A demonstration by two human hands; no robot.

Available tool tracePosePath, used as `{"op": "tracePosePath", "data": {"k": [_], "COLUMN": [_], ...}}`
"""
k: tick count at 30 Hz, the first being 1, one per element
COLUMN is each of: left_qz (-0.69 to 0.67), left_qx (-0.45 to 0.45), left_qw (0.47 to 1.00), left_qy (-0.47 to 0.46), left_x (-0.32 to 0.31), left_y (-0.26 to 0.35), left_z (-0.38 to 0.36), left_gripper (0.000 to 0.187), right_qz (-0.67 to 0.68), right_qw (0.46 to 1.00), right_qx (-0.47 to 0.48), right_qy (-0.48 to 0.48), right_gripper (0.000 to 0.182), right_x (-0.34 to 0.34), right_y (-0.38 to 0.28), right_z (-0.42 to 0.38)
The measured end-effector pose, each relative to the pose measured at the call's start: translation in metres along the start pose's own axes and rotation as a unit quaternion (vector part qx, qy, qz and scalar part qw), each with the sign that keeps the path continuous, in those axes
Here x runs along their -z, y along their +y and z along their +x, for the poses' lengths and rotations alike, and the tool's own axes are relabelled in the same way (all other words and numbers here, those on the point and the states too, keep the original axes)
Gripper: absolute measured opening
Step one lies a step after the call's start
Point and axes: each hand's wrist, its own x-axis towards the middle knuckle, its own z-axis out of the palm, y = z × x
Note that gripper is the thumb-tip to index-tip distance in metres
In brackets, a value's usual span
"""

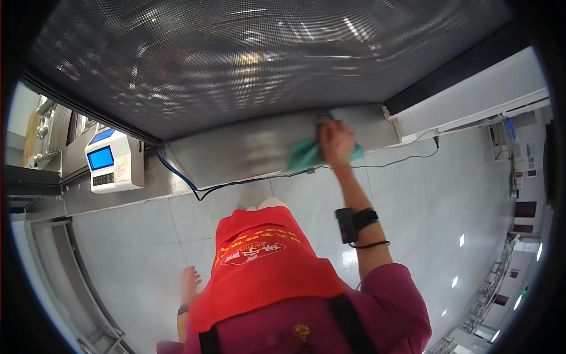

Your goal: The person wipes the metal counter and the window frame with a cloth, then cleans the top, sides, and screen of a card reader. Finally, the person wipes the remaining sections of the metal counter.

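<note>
My right hand (337,143) presses a green cloth (305,154) onto the metal ledge (236,144) below the dark mesh screen. The fingers are closed around part of the cloth, and the rest spreads out on both sides of the hand over the ledge's front edge. My left hand (190,282) hangs low beside the red apron (259,265), over the floor. It is slightly blurred, its fingers look apart, and nothing shows in it.
A white device with a blue display (112,162) stands at the ledge's left end. Dark cables (247,180) run along the ledge's front edge and on to the right. The mesh screen (259,65) rises above the ledge. Pale tiled floor (436,218) lies below.
</note>
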Motion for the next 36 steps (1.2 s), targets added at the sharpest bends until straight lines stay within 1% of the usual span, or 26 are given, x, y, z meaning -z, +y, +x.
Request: {"op": "tracePosePath", "data": {"k": [1,2,3,5,6,7,9,10,12,13,15,17,18,21,22,25,26,29,30,31,33,34,36], "left_qz": [-0.036,-0.073,-0.053,-0.005,-0.010,-0.013,-0.011,-0.013,-0.032,-0.043,-0.049,-0.018,-0.001,0.038,0.051,0.095,0.094,0.086,0.080,0.063,0.047,0.039,0.026], "left_qx": [0.030,0.059,0.067,0.084,0.082,0.082,0.080,0.076,0.063,0.055,0.046,0.051,0.052,0.042,0.037,0.017,0.012,0.006,0.012,0.034,0.043,0.050,0.055], "left_qw": [0.999,0.995,0.995,0.996,0.996,0.996,0.996,0.996,0.997,0.997,0.997,0.998,0.998,0.998,0.998,0.995,0.995,0.996,0.997,0.997,0.997,0.997,0.997], "left_qy": [0.022,0.043,0.045,0.042,0.039,0.037,0.034,0.034,0.040,0.045,0.048,0.038,0.034,0.025,0.023,0.014,0.010,-0.001,0.002,0.018,0.035,0.042,0.045], "left_x": [-0.003,-0.005,-0.006,-0.006,-0.010,-0.015,-0.015,-0.016,-0.019,-0.019,-0.020,-0.020,-0.019,-0.018,-0.018,-0.018,-0.018,-0.016,-0.015,-0.018,-0.023,-0.024,-0.025], "left_y": [0.008,0.012,0.011,0.006,0.007,0.009,0.015,0.019,0.023,0.020,0.012,0.007,0.005,0.003,0.002,-0.002,-0.002,0.006,0.010,0.011,0.004,0.000,-0.006], "left_z": [-0.005,-0.008,-0.010,-0.009,-0.008,-0.009,-0.014,-0.013,-0.013,-0.015,-0.017,-0.013,-0.011,0.001,0.005,0.009,0.010,0.007,0.007,0.012,0.012,0.010,0.004], "left_gripper": [0.036,0.036,0.036,0.037,0.037,0.037,0.036,0.036,0.036,0.036,0.036,0.036,0.036,0.036,0.037,0.037,0.037,0.036,0.036,0.036,0.035,0.035,0.035], "right_qz": [0.005,0.001,-0.004,0.002,0.003,-0.012,0.027,0.019,0.010,-0.007,-0.014,-0.033,-0.011,-0.004,-0.023,-0.030,-0.038,0.023,0.039,0.024,-0.004,-0.004,0.022], "right_qw": [0.999,0.998,0.995,0.998,0.999,0.999,0.997,0.999,1.000,0.999,0.998,0.999,1.000,0.999,0.999,0.999,0.999,0.998,0.997,0.999,1.000,0.999,0.999], "right_qx": [-0.043,-0.068,-0.094,-0.054,-0.036,0.036,0.073,0.050,0.017,-0.036,-0.056,-0.036,0.008,0.033,-0.001,-0.016,0.002,0.061,0.063,0.033,-0.021,-0.021,0.018], "right_qy": [0.007,0.018,0.029,0.031,0.034,0.028,0.001,0.000,-0.006,-0.005,0.007,0.016,0.022,-0.022,-0.022,0.027,0.018,0.016,-0.002,0.003,0.006,0.032,0.025], "right_gripper": [0.024,0.024,0.023,0.023,0.023,0.023,0.023,0.023,0.023,0.023,0.024,0.025,0.026,0.027,0.027,0.025,0.023,0.022,0.023,0.023,0.024,0.023,0.023], "right_x": [-0.003,0.001,0.004,-0.007,-0.014,-0.018,-0.013,-0.009,0.001,0.007,0.004,-0.005,-0.010,0.009,0.010,0.003,-0.006,-0.002,0.004,0.007,0.010,0.005,-0.002], "right_y": [0.026,0.034,0.037,0.010,-0.009,-0.030,-0.053,-0.041,0.003,0.017,0.016,-0.009,-0.018,-0.003,0.013,0.012,0.004,-0.025,-0.017,-0.006,0.007,0.001,-0.012], "right_z": [0.006,0.010,0.014,0.008,0.004,-0.001,-0.005,-0.004,0.006,0.013,0.014,0.005,0.000,0.006,0.010,0.011,0.009,0.004,0.008,0.010,0.012,0.012,0.007]}}
